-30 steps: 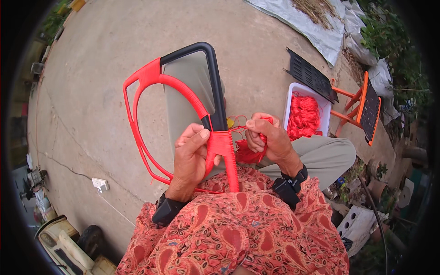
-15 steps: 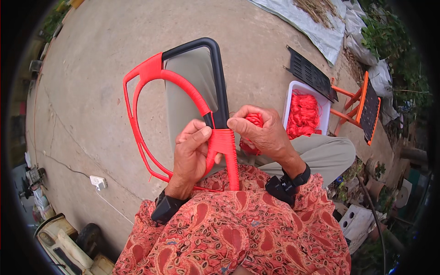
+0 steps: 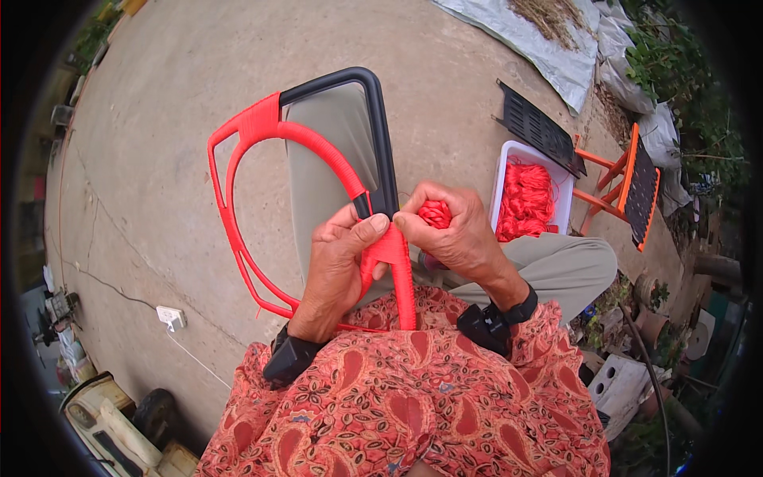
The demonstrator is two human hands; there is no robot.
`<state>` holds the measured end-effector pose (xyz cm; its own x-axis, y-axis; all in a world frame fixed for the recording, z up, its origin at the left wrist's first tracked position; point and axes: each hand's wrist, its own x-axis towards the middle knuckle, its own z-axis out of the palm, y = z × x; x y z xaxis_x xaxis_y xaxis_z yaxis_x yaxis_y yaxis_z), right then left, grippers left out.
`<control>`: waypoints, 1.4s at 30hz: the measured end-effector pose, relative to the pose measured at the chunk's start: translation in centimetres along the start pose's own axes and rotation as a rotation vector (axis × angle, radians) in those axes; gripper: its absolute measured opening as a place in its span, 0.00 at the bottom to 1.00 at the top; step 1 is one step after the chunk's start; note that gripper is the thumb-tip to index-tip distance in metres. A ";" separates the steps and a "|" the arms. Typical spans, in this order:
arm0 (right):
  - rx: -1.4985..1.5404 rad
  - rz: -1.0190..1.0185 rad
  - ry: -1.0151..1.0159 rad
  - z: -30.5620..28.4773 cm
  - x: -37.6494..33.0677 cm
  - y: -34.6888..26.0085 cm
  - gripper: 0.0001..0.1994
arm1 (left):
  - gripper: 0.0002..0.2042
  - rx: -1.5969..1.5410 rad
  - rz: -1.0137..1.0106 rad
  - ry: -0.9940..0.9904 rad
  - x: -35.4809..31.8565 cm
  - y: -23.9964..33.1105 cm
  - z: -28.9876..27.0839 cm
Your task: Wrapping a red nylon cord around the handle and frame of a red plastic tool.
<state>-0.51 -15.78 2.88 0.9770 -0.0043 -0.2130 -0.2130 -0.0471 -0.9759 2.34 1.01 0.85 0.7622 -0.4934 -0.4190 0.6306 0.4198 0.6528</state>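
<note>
Over the lap, left hand closed on the red-wrapped frame, right hand gripping red cord.

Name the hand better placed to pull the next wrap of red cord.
Probably the right hand: it already clasps the red cord bundle, while the left hand grips the frame.

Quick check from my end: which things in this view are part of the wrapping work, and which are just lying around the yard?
In the work:
left hand gripping the frame
right hand closed on a red cord bundle
white tub of red cord

Lying about:
orange folding stool
black slatted panel
grey tarp
white power strip
</note>
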 end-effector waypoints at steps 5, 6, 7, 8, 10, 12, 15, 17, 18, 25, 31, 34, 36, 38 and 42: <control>0.173 0.105 -0.035 -0.4 -0.1 0.2 0.07 | 0.08 -0.017 0.002 -0.042 -0.2 -0.1 -0.2; 0.266 0.188 -0.070 -0.7 -0.2 0.1 0.08 | 0.08 -0.018 0.009 -0.029 -0.4 -0.1 -0.2; 0.267 0.187 -0.071 -1.1 -0.3 0.5 0.08 | 0.09 -0.020 0.018 -0.019 -0.4 0.0 -0.1; 0.452 0.222 -0.050 -1.5 -0.4 1.4 0.08 | 0.09 -0.019 0.017 -0.018 -0.3 0.0 -0.1; 0.638 0.254 -0.026 -1.9 -0.9 3.0 0.08 | 0.10 -0.041 0.006 -0.042 -0.2 0.0 -0.1; 0.885 0.416 -0.077 -1.9 -1.9 4.4 0.09 | 0.11 -0.046 0.003 -0.015 -0.4 0.1 0.2; 0.894 0.367 -0.162 -1.8 -2.5 5.2 0.13 | 0.11 -0.057 -0.005 0.011 -0.3 0.4 0.9; 0.809 0.343 -0.155 -1.5 -2.0 4.0 0.12 | 0.11 -0.060 -0.004 0.005 -0.3 0.4 0.6; 0.719 0.319 -0.149 -1.2 -1.7 3.6 0.12 | 0.11 -0.056 0.006 -0.024 -0.3 0.1 0.0; 0.648 0.244 -0.093 -0.2 -2.0 4.9 0.12 | 0.14 -0.011 0.018 -0.042 -0.2 -0.3 -0.3; 0.513 0.213 -0.060 -0.2 -2.1 5.0 0.12 | 0.14 -0.013 0.012 -0.033 0.1 -0.7 -0.4; 0.503 0.202 -0.088 0.0 -2.1 5.0 0.12 | 0.12 -0.035 0.005 0.012 -0.2 -0.4 0.2; 0.513 0.189 -0.098 0.1 -2.2 5.0 0.12 | 0.12 -0.017 -0.005 -0.027 -0.2 -0.2 -0.1; 0.525 0.173 -0.121 0.2 -2.2 4.7 0.12 | 0.12 0.003 -0.004 -0.058 -0.2 0.2 -0.5; 0.575 0.174 -0.103 -0.1 -1.7 4.2 0.11 | 0.14 -0.051 0.019 -0.102 -0.2 0.8 -1.7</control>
<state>-3.11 -16.04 -0.89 0.9280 0.1346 -0.3475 -0.3669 0.4928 -0.7890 2.93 2.69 0.40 0.7570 -0.5588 -0.3387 0.6247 0.4670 0.6258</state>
